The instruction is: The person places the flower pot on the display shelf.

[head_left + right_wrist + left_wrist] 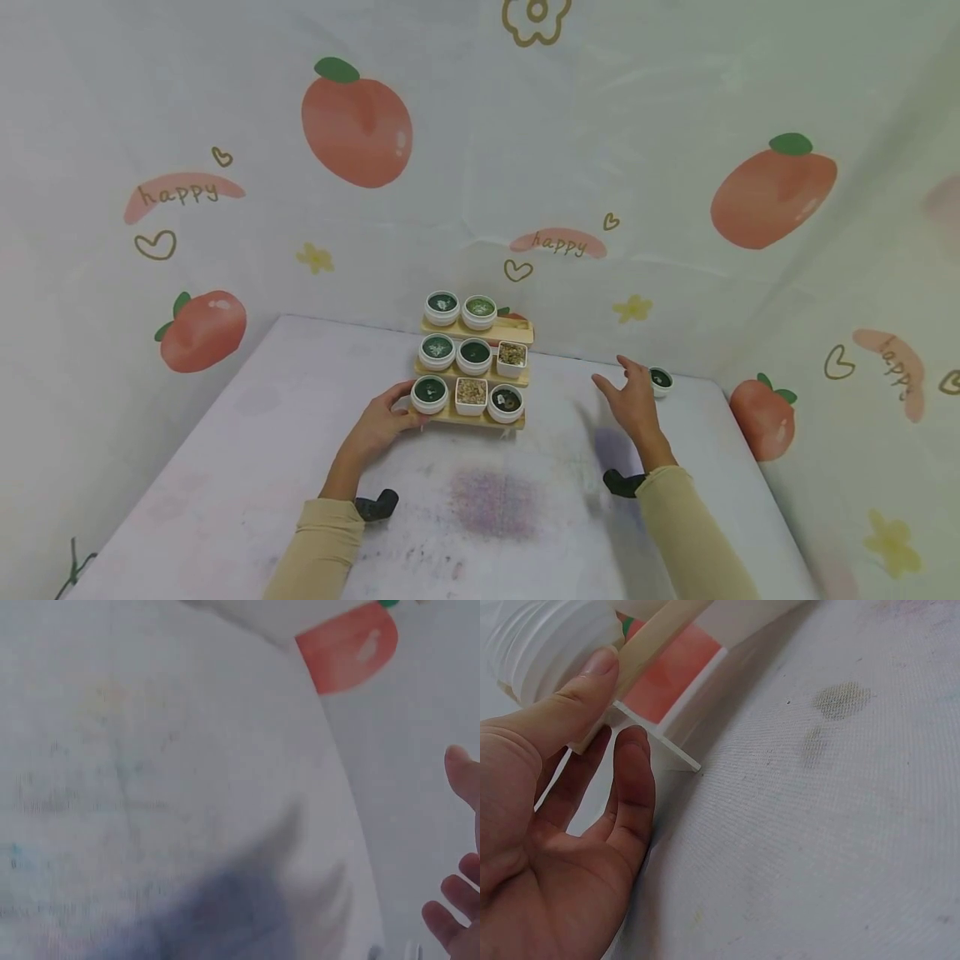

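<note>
A three-step wooden stand (513, 332) bears small white pots, most round with dark green tops. Two are square with grainy beige tops, one of them a square pot (471, 396) on the lowest step. My left hand (378, 423) grips the stand's lower left end. In the left wrist view its thumb (596, 675) lies by a ribbed round pot (551, 645), with the fingers beneath the wood. My right hand (633, 406) is raised at the right, thumb and fingers apart, holding nothing. Just beyond it is a lone round pot (661, 381), partly hidden by the fingers.
The white cloth-covered table (247, 467) has a purple stain (495, 504) in front of the stand. A white wall hanging (465, 150) printed with red fruit rises behind and at the right. Dark bands (377, 505) sit at both wrists.
</note>
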